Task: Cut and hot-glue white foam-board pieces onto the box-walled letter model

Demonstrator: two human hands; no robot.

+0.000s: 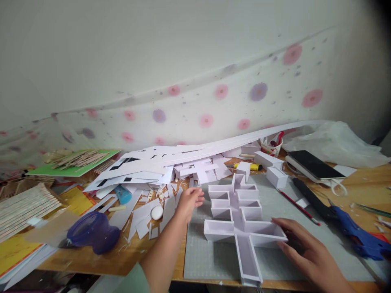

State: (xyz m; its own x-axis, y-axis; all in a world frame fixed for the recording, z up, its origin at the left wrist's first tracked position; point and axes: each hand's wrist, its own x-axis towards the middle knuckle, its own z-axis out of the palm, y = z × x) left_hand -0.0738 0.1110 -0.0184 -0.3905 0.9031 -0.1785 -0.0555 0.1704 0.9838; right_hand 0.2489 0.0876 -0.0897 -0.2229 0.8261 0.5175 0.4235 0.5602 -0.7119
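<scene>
A white cardboard model (pixel 240 228) of open-topped, branching channels lies on the grey cutting mat (pixel 210 264). My right hand (pixel 305 254) pinches the outer end of its lower right branch, thumb on the near side and index finger at the far side. Just left of the model's upper branches, my left hand (pixel 191 200) hovers with loosely bent fingers and holds nothing visible. Small white box pieces (pixel 276 177) stand behind the model, close to a yellow utility knife (pixel 252 167).
To the right lie a blue glue gun (pixel 357 232), a red pencil (pixel 301 207) and a black phone (pixel 316 165). Paper sheets (pixel 143 165) and scraps pile up behind. A purple translucent container (pixel 93 232) rests on the left, near wooden sticks (pixel 81 158) on a green board.
</scene>
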